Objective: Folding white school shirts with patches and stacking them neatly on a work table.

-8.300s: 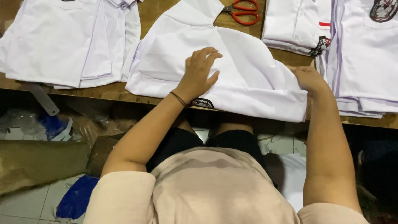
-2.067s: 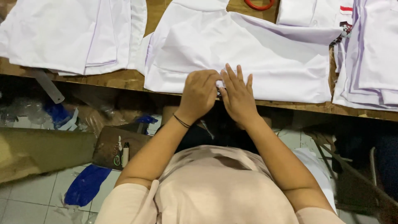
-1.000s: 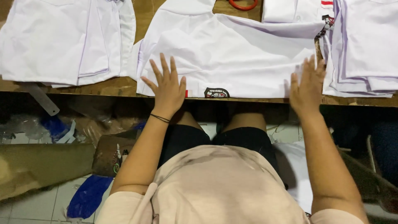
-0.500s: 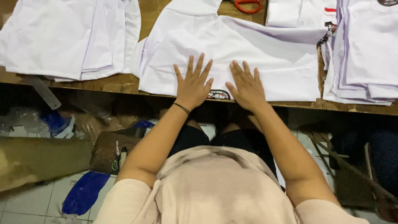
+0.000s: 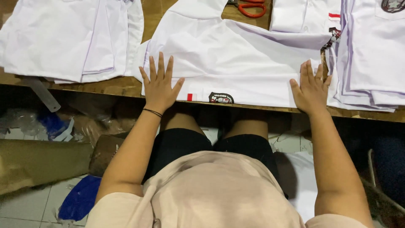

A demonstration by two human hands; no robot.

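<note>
Both hands have slid apart: left hand [image 5: 159, 86] at nine o'clock, right hand [image 5: 311, 88] at three, fingers spread flat, smoothing the white shirt [image 5: 236, 59].

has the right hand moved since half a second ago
Yes. The right hand has slid rightward along the white shirt, from beside the black badge to the shirt's right edge.

Two hands [image 5: 159, 86], one scissors [image 5: 249, 7]
</note>
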